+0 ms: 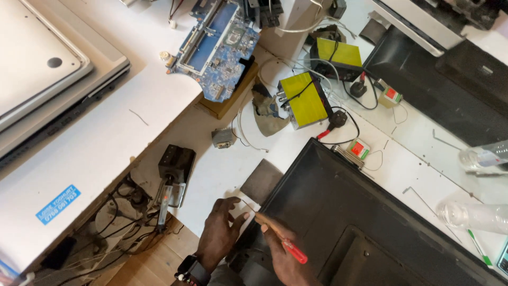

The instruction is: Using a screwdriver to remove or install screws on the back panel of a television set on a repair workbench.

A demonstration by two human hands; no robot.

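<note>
My right hand (283, 253) grips a red-handled screwdriver (288, 248), its thin shaft pointing up-left toward the near corner of a large black panel (338, 212) lying flat on the white table (222, 169). My left hand (221, 230), with a dark watch on its wrist, rests beside that corner with fingers curled near the screwdriver's tip; whether it pinches something small I cannot tell. A grey square plate (260, 181) lies just above the hands.
A blue circuit board (217, 47) sits on a brown block at the top. Two yellow-topped boxes (304, 98) with cables lie behind the panel. Closed laptops (47, 79) are stacked at left. Clear plastic bottles (476, 214) lie at right. Tangled wires hang below the table edge.
</note>
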